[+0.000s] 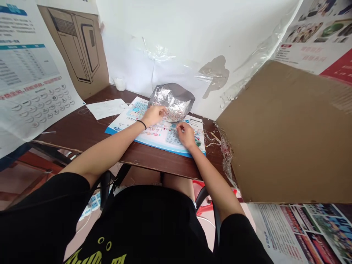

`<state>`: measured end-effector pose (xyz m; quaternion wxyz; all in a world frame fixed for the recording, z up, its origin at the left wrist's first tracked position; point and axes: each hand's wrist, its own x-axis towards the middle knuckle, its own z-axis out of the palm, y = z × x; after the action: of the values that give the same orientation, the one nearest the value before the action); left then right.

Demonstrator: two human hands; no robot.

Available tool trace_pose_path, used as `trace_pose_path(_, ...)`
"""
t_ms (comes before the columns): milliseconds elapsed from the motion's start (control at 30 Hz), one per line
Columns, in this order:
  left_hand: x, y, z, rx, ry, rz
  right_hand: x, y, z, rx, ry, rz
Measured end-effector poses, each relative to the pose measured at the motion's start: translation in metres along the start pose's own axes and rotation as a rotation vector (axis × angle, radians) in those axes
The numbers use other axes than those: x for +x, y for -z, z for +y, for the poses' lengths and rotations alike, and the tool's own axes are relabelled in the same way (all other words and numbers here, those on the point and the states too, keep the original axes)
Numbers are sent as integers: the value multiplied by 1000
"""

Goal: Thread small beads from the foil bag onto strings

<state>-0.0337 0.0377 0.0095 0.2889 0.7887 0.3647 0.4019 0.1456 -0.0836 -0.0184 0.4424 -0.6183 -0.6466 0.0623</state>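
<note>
A silver foil bag (pixel 176 97) lies tilted with its wide mouth facing me, and many tiny multicoloured pieces, like beads, show inside. My left hand (pixel 155 116), with a black band on its wrist, is at the bag's left lower edge, its fingers bent together. Just below the bag's right side, my right hand (pixel 186 135) hovers over or rests on the printed sheet (pixel 148 138), thumb and fingertips pinched. Whatever the fingers of either hand hold is too small to make out. A few small coloured specks lie on the sheet between the hands.
The brown table (pixel 154 158) meets a white wall behind. A white paper (pixel 107 108) lies to the left, near a white cup-like thing (pixel 119 84). Tangled strands (pixel 212 139) lie at the right, beside a large cardboard panel (pixel 288 139). Another cardboard panel (pixel 74 44) stands at the left.
</note>
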Motion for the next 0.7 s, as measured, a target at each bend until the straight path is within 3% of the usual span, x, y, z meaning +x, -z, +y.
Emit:
trace_pose_path(67,8,10,-10,97,38,88,0,0,-1,16,-14,-1)
trace_pose_path(267,10,11,-17,291,48,24,-2,-2,-2,63,-33,-30)
trace_pose_path(533,13,-4,-18,265,83,84,-2,2,-7,45,-77,-23)
trace_pose_path(700,13,-4,-21,15,59,52,-3,3,-8,38,-103,-27)
